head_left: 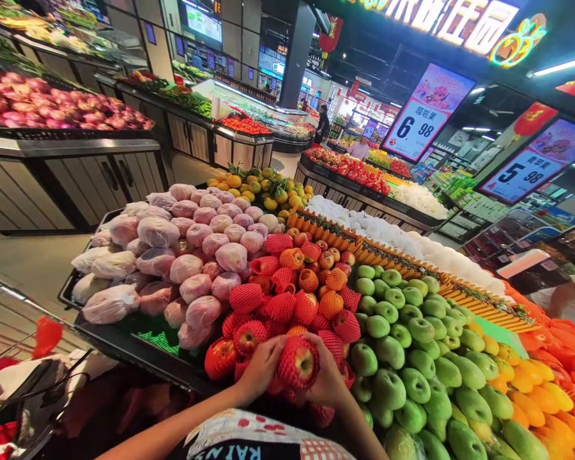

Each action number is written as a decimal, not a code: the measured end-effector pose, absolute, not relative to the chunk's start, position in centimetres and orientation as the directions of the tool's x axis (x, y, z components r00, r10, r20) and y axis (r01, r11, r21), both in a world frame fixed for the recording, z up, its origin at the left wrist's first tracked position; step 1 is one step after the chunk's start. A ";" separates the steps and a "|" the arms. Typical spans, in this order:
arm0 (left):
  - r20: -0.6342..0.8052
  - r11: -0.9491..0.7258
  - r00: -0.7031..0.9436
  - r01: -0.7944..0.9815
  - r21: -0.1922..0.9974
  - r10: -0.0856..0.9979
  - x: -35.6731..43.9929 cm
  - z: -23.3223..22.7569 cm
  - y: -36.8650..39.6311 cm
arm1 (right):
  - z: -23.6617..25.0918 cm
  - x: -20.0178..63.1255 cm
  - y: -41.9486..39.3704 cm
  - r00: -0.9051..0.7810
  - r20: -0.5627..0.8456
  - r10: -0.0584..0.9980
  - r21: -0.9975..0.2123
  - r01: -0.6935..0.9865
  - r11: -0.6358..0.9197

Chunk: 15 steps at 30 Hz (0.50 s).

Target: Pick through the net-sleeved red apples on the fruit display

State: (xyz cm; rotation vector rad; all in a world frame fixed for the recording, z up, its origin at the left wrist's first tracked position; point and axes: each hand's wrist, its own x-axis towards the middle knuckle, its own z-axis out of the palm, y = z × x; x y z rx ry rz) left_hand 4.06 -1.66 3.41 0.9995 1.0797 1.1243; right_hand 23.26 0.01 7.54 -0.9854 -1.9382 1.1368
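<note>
An apple [298,365] in a red foam net sits between my two hands, its stem end facing up toward me. My left hand [262,365] is closed against its left side. From the right, my right hand [326,374] curls around the same apple, with the fingertips partly out of sight. Just beyond my hands lies a pile of red apples [306,308], many in red or orange foam nets. Close to my right hand are green apples [388,386] without nets.
Plastic-wrapped pink fruit [204,262] fills the display's left side. Yellow mangoes [539,399] and orange-netted fruit lie at the right. A shopping cart [14,297] stands at left. Price screens [426,115] hang overhead. Farther back are an onion stand [43,102] and a person [322,124].
</note>
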 end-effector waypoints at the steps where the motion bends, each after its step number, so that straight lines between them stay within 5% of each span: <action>1: -0.100 0.104 0.039 -0.125 0.987 0.994 3.2 4.6 -1.1 | 7.9 22.9 0.9 -0.488 0.187 0.853 -0.893 0.278 0.355; 4: -0.010 0.012 -0.052 0.044 0.999 0.999 0.5 7.8 0.8 | 8.4 21.5 3.1 -0.513 0.222 0.829 -0.861 0.297 0.414; 10: -0.318 0.371 0.193 -0.424 0.826 0.928 -2.8 9.5 3.3 | 6.4 18.0 3.3 -0.540 0.283 0.793 -0.916 0.092 0.390; 13: -0.373 0.481 0.309 -0.467 0.742 0.875 -3.5 8.6 4.3 | 5.7 17.3 2.6 -0.424 0.302 0.854 -0.949 -0.052 0.310; 15: -0.365 0.453 0.277 -0.418 0.787 0.889 -3.6 7.9 5.3 | 5.6 17.6 2.9 -0.321 0.279 0.905 -0.960 -0.067 0.272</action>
